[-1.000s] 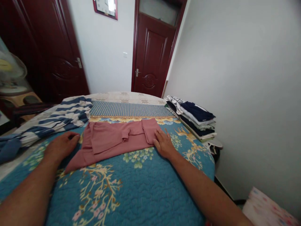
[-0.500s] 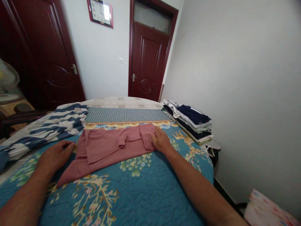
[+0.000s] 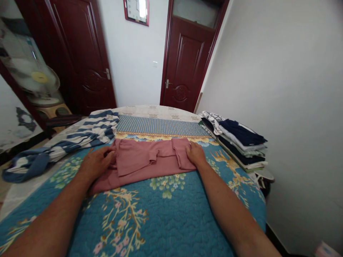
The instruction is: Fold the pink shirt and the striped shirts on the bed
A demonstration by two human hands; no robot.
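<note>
A dusty pink shirt (image 3: 144, 167) lies partly folded on the blue quilted cover (image 3: 171, 221), a sleeve laid across its upper layer and its right end turned over in a narrow flap. Its lower left corner slants out toward me. At the shirt's left edge my left hand (image 3: 97, 162) is closed, thumb and fingers curled on the cloth; the fingertips are partly hidden. My right hand (image 3: 197, 154) grips the folded right end between thumb and fingers.
Behind my left hand spreads a rumpled blue-and-white striped garment (image 3: 93, 130). A stack of folded clothes (image 3: 241, 142) stands at the right, near the wall. Farther off are two dark red doors (image 3: 184, 64) and a fan (image 3: 40, 80) at the left.
My left hand has moved from beside the shirt onto its left edge and closed there. My right hand keeps its place at the right end. The view has turned somewhat left.
</note>
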